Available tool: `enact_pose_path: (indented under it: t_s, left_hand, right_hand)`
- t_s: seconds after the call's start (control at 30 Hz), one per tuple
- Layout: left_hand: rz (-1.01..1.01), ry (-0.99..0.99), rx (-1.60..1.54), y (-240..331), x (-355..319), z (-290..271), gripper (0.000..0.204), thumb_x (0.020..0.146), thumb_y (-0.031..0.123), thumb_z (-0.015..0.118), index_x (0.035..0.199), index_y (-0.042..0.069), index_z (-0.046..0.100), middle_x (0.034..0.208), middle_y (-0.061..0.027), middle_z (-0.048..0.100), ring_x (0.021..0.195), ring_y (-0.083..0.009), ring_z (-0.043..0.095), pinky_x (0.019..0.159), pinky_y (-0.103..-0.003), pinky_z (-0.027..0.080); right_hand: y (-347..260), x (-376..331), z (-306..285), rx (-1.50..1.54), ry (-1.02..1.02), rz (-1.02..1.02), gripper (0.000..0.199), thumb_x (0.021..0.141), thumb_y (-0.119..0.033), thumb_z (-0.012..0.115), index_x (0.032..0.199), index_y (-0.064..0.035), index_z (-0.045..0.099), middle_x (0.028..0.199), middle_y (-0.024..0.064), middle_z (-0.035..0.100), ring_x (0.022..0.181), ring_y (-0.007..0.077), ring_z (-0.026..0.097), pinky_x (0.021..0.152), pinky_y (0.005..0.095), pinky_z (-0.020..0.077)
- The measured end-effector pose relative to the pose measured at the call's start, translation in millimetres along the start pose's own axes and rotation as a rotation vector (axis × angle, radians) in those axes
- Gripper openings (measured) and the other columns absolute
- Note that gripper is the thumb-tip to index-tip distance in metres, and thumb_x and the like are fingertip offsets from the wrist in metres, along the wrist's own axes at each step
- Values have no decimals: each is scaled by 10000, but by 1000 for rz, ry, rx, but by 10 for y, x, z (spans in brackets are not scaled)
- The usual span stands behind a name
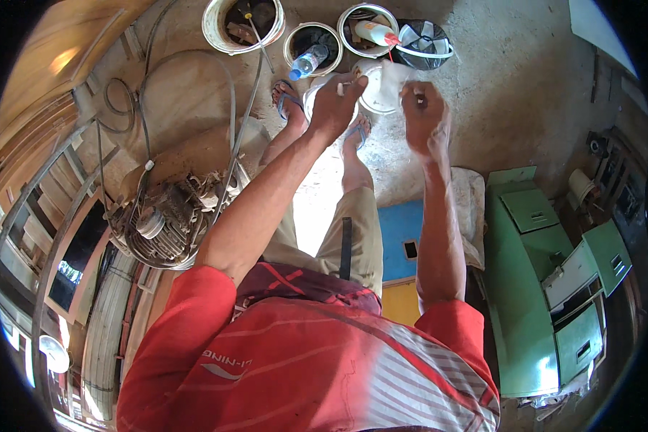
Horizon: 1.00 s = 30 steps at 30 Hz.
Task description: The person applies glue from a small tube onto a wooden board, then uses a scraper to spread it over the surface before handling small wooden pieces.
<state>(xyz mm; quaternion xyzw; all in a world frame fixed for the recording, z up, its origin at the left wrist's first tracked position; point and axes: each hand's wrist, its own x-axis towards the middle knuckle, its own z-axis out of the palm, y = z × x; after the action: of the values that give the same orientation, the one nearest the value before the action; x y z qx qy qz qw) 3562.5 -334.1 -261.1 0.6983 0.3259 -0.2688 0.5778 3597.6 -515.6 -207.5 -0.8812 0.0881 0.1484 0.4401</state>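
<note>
My left hand [335, 106] reaches forward over my feet and grips the rim of a white round tub [315, 92], with a small white piece pinched at its fingertips. Beside it a white rounded lid or sheet [381, 90] lies between both hands. My right hand [423, 114] is curled just right of that white thing, its fingertips closed on a small grey piece [420, 101] that is too small to identify.
Several buckets [241, 29] stand on the concrete floor ahead; one holds a blue-capped bottle [308, 63], another a white squeeze bottle [373, 32]. A motor with hoses [167, 219] sits at the left, a green metal cabinet [547, 273] at the right. A phone [410, 250] lies on a blue seat.
</note>
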Motion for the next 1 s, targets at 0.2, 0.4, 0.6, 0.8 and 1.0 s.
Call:
enact_pose_path:
  t_s: [0.2,0.4,0.6,0.8,1.0]
  left_hand:
    - [166,67,70,-330,-108,-540,432,993,372,675,1071,-52,695,923,-161,760,901,-236,719,821,-363,529]
    - [-1,105,0,-489,-529,-1066,426,1001,366,666,1056,-57,671,905,-129,754,872,-180,701,804,-337,528]
    - [0,135,-152,-612,-981,-1153,376,991,335,676,1108,-23,691,949,-118,758,876,-157,697,797,-304,533]
    - [132,81,-495,14,-1531,-822,296,987,244,714,1188,27,730,896,12,720,689,-22,538,605,-205,436]
    - [219,245,-732,427,-2542,-623,262,991,259,732,1151,52,748,782,47,635,647,-15,498,554,-189,383]
  right_hand:
    - [598,923,587,-170,76,-126,230,945,-226,633,946,-2,683,957,258,716,899,448,697,781,475,543]
    - [1329,1277,837,-311,5,-84,267,931,-229,629,877,28,683,897,252,709,839,420,691,748,473,531]
    - [732,591,786,183,-151,144,310,950,-248,634,1033,31,740,897,169,743,749,223,706,675,364,545]
    - [-740,-649,317,525,-344,137,280,1011,-210,680,1175,14,717,1002,86,743,833,122,669,737,279,552]
    - [-1322,-1427,-169,628,-501,36,254,1003,-208,705,1162,-11,722,1024,32,715,850,94,631,728,253,526]
